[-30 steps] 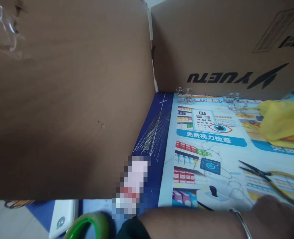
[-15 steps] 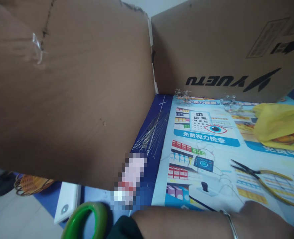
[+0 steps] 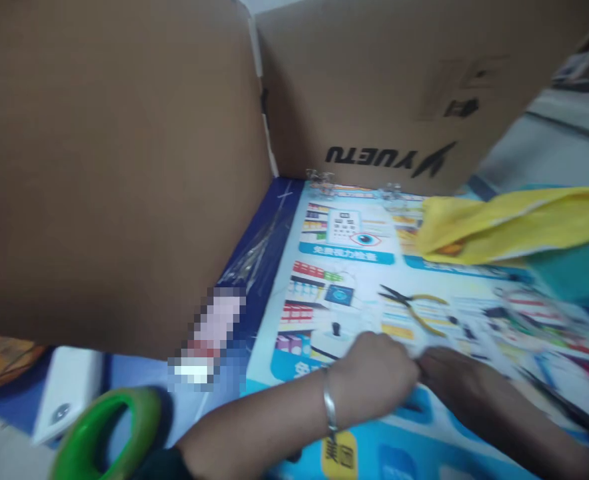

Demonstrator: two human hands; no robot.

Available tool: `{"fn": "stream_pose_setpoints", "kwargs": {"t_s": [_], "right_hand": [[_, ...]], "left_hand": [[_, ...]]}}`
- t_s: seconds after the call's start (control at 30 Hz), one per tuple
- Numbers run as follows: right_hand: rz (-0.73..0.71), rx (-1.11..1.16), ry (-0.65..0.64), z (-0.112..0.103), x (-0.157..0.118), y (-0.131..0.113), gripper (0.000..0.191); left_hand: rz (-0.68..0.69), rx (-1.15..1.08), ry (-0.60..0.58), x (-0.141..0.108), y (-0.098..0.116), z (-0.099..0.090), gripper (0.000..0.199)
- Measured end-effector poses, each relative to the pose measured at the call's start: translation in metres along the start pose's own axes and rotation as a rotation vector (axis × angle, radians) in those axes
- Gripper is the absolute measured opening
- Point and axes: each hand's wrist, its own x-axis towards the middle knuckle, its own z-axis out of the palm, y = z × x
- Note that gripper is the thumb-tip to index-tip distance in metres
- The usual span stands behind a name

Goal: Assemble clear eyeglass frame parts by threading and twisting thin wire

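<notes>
My left hand [image 3: 382,373], with a silver bangle at the wrist, is closed over the printed sheet [image 3: 294,393]. Close against its fingertips, my right hand [image 3: 447,373] is closed too. Whatever they pinch is too small and blurred to name. Just beyond them lie pliers [image 3: 408,301] with yellow handles, their jaws apart. A dark pointed tool [image 3: 564,403] rests by my right forearm. Thin wires [image 3: 254,257] lie in a bundle along the blue strip to the left.
Cardboard panels [image 3: 124,187] stand upright at left and back. Small clear wire-like pieces [image 3: 392,193] sit at the back panel's foot. A yellow bag or cloth [image 3: 499,223] lies at right. A green-cored tape roll [image 3: 67,447] and a white device [image 3: 69,390] are at near left.
The view has shifted right and down. Both hands now show together over the sheet; before, only my left forearm and part of that hand were visible at the bottom edge.
</notes>
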Motion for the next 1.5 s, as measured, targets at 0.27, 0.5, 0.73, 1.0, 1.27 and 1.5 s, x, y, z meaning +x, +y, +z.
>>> {"fn": "stream_pose_setpoints", "kwargs": {"t_s": [0.27, 0.5, 0.73, 1.0, 1.27, 1.5], "right_hand": [[-0.138, -0.265, -0.248, -0.036, 0.046, -0.03, 0.014], [-0.093, -0.178, -0.186, -0.022, 0.047, -0.025, 0.014], [0.002, 0.332, -0.024, -0.003, 0.049, -0.011, 0.016], [0.401, 1.198, -0.089, 0.025, 0.048, -0.008, 0.007], [0.458, 1.384, -0.037, 0.028, 0.047, -0.014, 0.013], [0.386, 1.194, -0.142, 0.021, 0.052, -0.008, 0.01]], "left_hand": [[-0.194, 0.184, 0.024, 0.002, -0.007, -0.006, 0.008], [-0.376, 0.186, 0.079, -0.003, -0.01, 0.002, 0.017], [-0.49, -0.291, 0.205, -0.01, -0.027, 0.015, 0.021], [-0.787, -0.994, 0.329, -0.004, -0.035, 0.024, 0.01], [-0.825, -1.18, 0.375, -0.001, -0.031, 0.023, 0.01], [-0.744, -0.895, 0.369, -0.003, -0.041, 0.031, 0.009]]}}
